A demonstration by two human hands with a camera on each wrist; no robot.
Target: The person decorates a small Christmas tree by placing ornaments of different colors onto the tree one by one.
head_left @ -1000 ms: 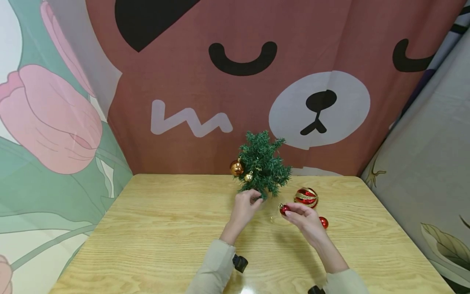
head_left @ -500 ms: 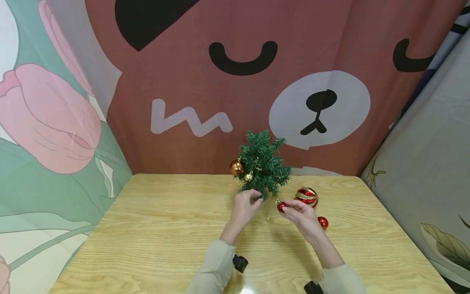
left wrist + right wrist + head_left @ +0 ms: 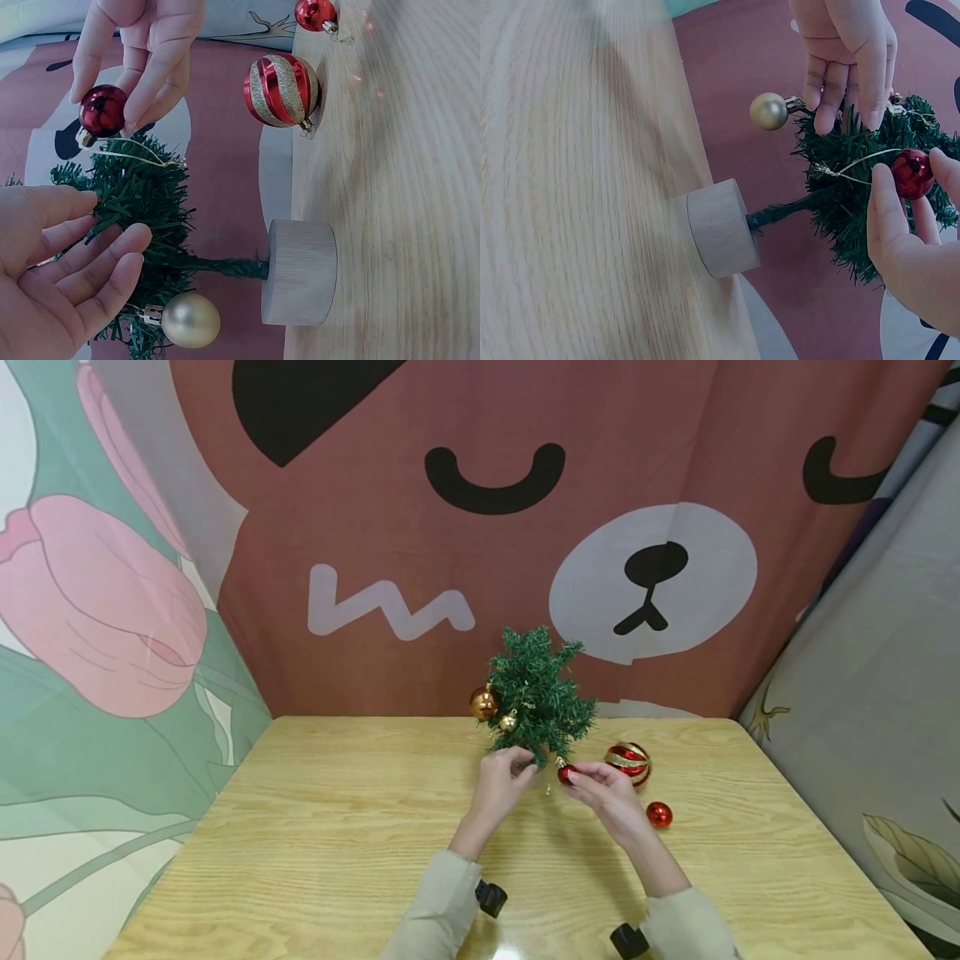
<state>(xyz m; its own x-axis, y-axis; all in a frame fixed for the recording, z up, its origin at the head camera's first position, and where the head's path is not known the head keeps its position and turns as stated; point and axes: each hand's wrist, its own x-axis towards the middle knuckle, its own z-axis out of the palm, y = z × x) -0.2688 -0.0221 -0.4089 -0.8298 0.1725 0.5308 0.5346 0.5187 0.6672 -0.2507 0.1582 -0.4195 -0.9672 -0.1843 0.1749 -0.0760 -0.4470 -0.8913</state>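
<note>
A small artificial Christmas tree stands on a round wooden base. My left hand is at its lower front, thumb and fingers pinching a green branch tip. Between the thumb and fingertips of my right hand is a small shiny dark red bauble. Its cap and thin gold cord loop hang free, close beside the tree's lower right branches. An amber bauble and a smaller gold one hang on the tree's left side. Another matte gold bauble hangs low on it.
Right of the tree, a large red bauble with gold glitter stripes lies on the wooden table. Nearer the person is a plain red bauble. Behind the table's back edge hangs a printed bear curtain.
My right hand has moved left and slightly up, bringing the red bauble closer to the tree. My left hand has kept its place at the branch.
</note>
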